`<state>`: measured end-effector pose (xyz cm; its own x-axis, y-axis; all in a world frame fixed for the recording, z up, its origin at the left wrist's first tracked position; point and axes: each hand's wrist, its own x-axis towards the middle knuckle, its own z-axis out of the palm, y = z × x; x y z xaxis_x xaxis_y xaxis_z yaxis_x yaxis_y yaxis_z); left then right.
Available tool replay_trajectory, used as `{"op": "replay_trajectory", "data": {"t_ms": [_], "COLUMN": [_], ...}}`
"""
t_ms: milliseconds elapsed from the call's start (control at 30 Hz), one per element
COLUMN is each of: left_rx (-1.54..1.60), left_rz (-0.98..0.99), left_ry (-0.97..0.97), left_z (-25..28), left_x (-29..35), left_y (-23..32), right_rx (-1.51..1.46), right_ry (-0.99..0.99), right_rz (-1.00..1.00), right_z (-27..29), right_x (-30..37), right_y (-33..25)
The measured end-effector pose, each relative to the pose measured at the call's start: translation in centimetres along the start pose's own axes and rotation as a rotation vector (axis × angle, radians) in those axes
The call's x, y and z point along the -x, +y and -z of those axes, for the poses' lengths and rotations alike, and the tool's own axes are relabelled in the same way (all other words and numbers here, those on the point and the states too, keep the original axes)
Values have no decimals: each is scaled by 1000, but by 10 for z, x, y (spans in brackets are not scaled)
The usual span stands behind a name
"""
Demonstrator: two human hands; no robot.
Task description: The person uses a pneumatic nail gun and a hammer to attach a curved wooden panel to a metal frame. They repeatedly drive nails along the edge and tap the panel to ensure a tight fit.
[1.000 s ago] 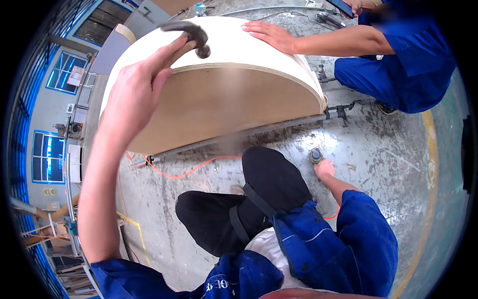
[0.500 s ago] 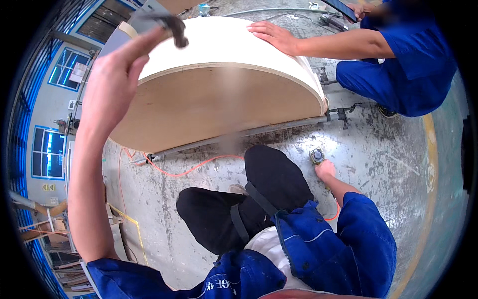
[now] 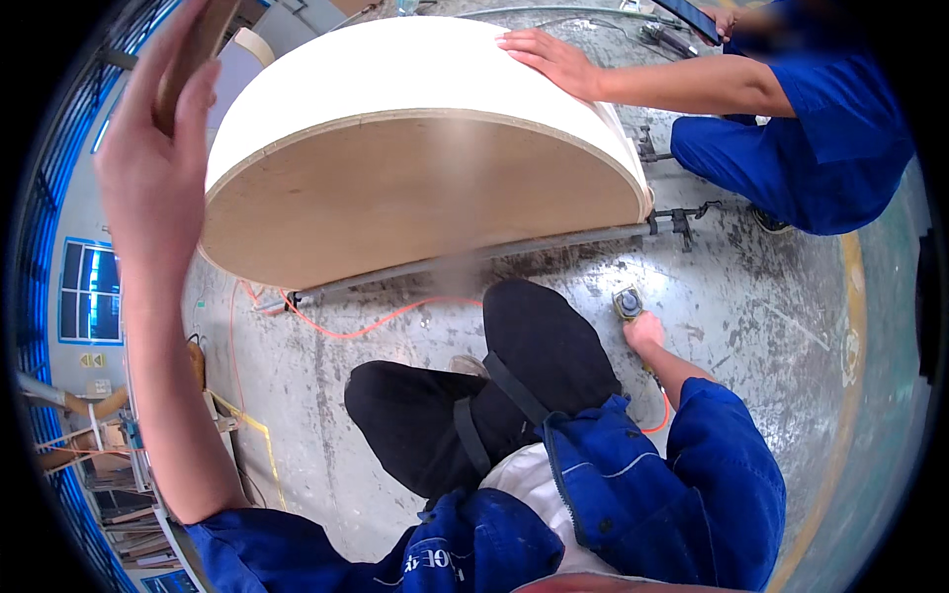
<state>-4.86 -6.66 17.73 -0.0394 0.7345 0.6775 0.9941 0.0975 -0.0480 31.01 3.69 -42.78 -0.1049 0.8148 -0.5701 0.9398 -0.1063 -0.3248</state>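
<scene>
My left hand (image 3: 153, 193) is raised at the upper left, its fingers closed round the wooden handle of a hammer (image 3: 194, 64); the hammer's head lies outside the picture. Beyond my knees stands a large half-round wooden piece (image 3: 395, 198) with a curved white outer face (image 3: 386, 69). Low on the right, my right hand (image 3: 646, 332) grips a nail gun (image 3: 628, 302) near the floor, with an orange hose behind it. A co-worker's hand (image 3: 554, 64) lies flat on the white face.
A long bar clamp (image 3: 554, 243) runs under the piece's lower edge, its jaw (image 3: 682, 225) sticking out at right. The orange hose (image 3: 395, 322) curves across the scuffed floor. A co-worker in blue (image 3: 840, 128) crouches at right, holding a phone (image 3: 689, 18). Another power tool (image 3: 667, 42) lies behind.
My left hand has swung up and left, away from the white face, taking the hammer's head out of the picture. My right hand and the co-worker's flat hand stay about where they were.
</scene>
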Motion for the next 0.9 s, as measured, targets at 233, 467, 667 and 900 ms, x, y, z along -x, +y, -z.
{"op": "replay_trajectory", "data": {"t_ms": [233, 467, 667, 900], "left_rx": [-215, -427, -81, -264], "left_rz": [-48, 215, 178, 92], "left_ry": [-197, -553, -54, -383], "left_z": [-6, -4, 12, 16], "left_x": [3, 27, 32, 23], "left_y": [0, 6, -23, -25], "right_rx": [-20, 17, 5, 62], "right_ry": [-53, -40, -19, -9], "right_rz": [13, 50, 24, 69], "right_z": [-5, -12, -2, -28], "right_x": [-3, -2, -2, -20], "right_y": [-1, -3, -3, 7]}}
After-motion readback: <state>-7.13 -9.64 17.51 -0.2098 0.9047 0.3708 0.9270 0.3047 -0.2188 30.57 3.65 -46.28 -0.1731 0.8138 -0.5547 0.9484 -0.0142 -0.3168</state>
